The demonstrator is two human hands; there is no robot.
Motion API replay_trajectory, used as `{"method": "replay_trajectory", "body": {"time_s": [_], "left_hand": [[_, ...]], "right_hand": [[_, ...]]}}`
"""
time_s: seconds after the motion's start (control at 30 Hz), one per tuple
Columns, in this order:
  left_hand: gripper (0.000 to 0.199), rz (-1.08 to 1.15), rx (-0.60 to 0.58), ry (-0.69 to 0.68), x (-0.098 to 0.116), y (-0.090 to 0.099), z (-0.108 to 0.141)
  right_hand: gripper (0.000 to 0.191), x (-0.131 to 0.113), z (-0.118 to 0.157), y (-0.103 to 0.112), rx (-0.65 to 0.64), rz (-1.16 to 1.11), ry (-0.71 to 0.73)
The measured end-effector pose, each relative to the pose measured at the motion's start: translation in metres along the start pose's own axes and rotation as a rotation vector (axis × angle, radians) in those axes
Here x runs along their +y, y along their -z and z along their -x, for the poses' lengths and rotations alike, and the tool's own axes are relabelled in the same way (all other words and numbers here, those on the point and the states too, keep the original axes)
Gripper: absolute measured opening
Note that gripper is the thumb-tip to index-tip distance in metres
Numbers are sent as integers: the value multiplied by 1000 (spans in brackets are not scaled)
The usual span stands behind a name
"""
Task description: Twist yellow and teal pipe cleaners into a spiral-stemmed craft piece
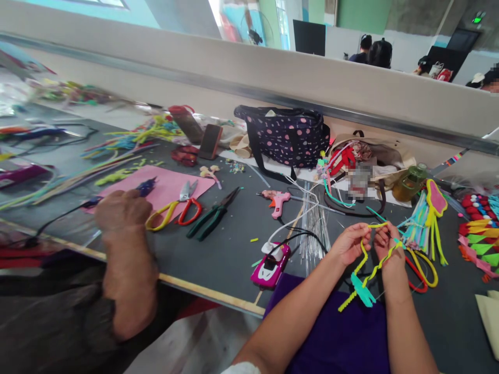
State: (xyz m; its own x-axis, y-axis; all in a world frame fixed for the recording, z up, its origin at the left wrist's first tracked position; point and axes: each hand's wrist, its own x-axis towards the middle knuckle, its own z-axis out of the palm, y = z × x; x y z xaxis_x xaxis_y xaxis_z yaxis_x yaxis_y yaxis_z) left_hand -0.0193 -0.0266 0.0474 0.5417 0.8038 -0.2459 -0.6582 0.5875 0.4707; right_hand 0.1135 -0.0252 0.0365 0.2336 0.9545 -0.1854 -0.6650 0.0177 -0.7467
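A yellow pipe cleaner (pixel 364 253) is bent into an open loop above the front right of the table. My left hand (pixel 351 243) pinches its upper left part with thumb and fingertips. On the other side, my right hand (pixel 391 249) is closed on the upper right part, and a twisted yellow stretch runs down past it. A teal fuzzy piece (pixel 362 291) hangs at the bottom of the loop, with a thicker yellow stem (pixel 346 302) sticking out below. Red-and-yellow handled scissors (pixel 427 270) lie beside my right wrist, their blades hidden.
At left, another person's hand (pixel 123 213) rests over a pink sheet (pixel 163 182). Between us lie scissors (pixel 175 208), pliers (pixel 214 215), a pink glue gun (pixel 276 201) and a magenta power strip (pixel 272 266). A dark patterned bag (pixel 284 137) and a bottle (pixel 409 183) stand behind.
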Motion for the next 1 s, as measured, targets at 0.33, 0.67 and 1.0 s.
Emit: {"method": "replay_trajectory", "body": {"time_s": [0.33,0.67,1.0], "left_hand": [[9,133,59,4,3,1,-3],[19,30,72,-62,-3,2,-4],[35,-262,201,-331,-6,-8,1]], "right_hand": [[23,6,14,-8,-47,-25,-19],[28,15,18,-14,25,416,240],[25,10,29,-20,90,604,392]]}}
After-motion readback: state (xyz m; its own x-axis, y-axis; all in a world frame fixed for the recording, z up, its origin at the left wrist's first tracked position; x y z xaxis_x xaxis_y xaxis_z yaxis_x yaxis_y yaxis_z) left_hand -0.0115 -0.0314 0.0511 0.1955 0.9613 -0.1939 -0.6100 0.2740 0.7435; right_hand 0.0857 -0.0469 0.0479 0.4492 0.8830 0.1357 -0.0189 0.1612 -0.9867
